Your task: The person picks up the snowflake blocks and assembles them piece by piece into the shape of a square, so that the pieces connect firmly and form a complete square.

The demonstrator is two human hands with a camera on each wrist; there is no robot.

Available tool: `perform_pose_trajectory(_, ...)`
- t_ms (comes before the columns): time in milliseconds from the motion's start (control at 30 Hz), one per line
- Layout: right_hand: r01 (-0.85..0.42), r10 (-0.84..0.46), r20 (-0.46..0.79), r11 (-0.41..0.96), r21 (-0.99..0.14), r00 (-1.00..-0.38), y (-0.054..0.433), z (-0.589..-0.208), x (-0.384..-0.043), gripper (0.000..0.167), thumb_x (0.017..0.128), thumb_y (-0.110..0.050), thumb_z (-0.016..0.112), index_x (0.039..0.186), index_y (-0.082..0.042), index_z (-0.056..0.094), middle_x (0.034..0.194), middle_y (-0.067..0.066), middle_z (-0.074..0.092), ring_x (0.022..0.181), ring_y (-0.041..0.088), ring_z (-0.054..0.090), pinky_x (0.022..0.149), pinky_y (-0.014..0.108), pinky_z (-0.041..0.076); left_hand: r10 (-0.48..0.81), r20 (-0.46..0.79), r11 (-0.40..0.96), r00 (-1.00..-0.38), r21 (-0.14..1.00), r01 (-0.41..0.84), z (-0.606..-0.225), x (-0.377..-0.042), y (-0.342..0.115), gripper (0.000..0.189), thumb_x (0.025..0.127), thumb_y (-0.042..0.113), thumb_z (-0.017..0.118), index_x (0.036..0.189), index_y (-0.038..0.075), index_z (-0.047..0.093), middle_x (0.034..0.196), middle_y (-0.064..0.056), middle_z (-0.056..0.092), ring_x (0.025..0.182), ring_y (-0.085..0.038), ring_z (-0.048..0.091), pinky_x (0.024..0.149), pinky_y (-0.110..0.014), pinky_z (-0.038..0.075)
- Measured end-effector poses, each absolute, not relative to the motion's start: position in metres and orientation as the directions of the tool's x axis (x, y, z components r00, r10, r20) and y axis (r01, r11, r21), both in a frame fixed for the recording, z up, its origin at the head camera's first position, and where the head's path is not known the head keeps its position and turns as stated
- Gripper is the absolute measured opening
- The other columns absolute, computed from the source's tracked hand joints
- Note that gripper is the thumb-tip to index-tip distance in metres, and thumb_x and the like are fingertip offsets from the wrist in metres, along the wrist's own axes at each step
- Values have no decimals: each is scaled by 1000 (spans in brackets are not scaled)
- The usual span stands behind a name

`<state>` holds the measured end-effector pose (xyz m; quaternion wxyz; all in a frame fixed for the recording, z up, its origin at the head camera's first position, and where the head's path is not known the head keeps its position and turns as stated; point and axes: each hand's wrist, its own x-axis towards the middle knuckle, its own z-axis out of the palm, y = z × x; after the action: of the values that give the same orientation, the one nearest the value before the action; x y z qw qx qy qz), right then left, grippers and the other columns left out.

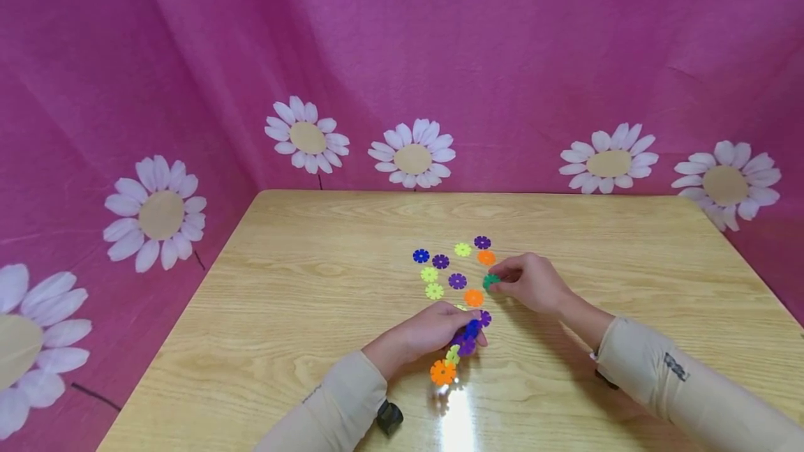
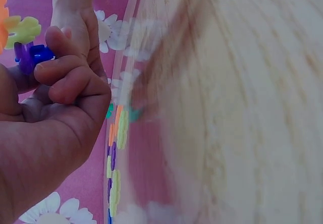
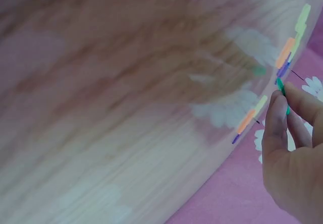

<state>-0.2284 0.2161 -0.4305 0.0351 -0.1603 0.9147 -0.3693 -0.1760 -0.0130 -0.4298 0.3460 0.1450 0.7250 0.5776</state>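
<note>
My left hand [image 1: 433, 330] holds a chain of joined flower-shaped plastic discs above the table. A blue disc [image 2: 41, 54] and a purple one sit at the fingers; a yellow-green disc [image 1: 452, 355] and an orange disc [image 1: 442, 372] hang at the near end. Between thumb and fingers, my right hand [image 1: 532, 283] pinches a green disc [image 1: 490, 282]. In the right wrist view that green disc [image 3: 281, 86] is seen edge-on at the fingertips. An orange disc [image 1: 474, 298] lies on the table just left of the right hand.
Several loose discs lie flat on the wooden table [image 1: 301, 284] beyond the hands, among them a dark blue disc [image 1: 421, 256], a purple disc [image 1: 457, 281] and a yellow-green disc [image 1: 434, 291]. A pink cloth [image 1: 490, 54] with white flowers hangs behind the table and at its left.
</note>
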Motion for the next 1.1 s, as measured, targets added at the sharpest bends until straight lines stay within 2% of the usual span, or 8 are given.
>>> perform_pose_trajectory(333, -297, -344, 81, 640, -709, -935, 224, -421, -214, 21, 87, -9, 77, 107, -4, 76, 99, 11, 76, 89, 20, 72, 72, 20, 57, 584, -334, 302, -740, 935, -184, -432, -177, -13, 50, 107, 35, 42, 93, 2, 77, 64, 3, 59, 56, -11, 40, 53, -21, 32)
perform_pose_trajectory(567, -331, -357, 119, 626, -706, -927, 232, -416, -197, 19, 87, -7, 77, 106, -7, 77, 98, 8, 77, 84, 13, 71, 71, 20, 57, 579, -335, 310, -743, 933, -180, -429, -178, -11, 48, 107, 34, 42, 93, 4, 77, 64, 3, 58, 56, -12, 40, 53, -21, 32)
perform_pose_trajectory(767, -366, -383, 156, 570, -735, -911, 229, -413, -182, 20, 85, -3, 77, 104, -8, 77, 93, 6, 76, 80, 5, 69, 70, 22, 59, 569, -336, 307, -751, 934, -185, -428, -180, -12, 48, 108, 30, 41, 95, 1, 76, 69, 1, 62, 60, -11, 48, 58, -22, 37)
perform_pose_trajectory(1100, -449, -397, 265, 500, -741, -879, 227, -412, -165, 19, 83, -6, 80, 101, -12, 78, 90, 1, 76, 78, 4, 69, 69, 23, 59, 549, -339, 330, -764, 928, -174, -430, -183, -12, 48, 108, 34, 41, 93, 5, 76, 66, 3, 58, 57, -12, 42, 54, -21, 32)
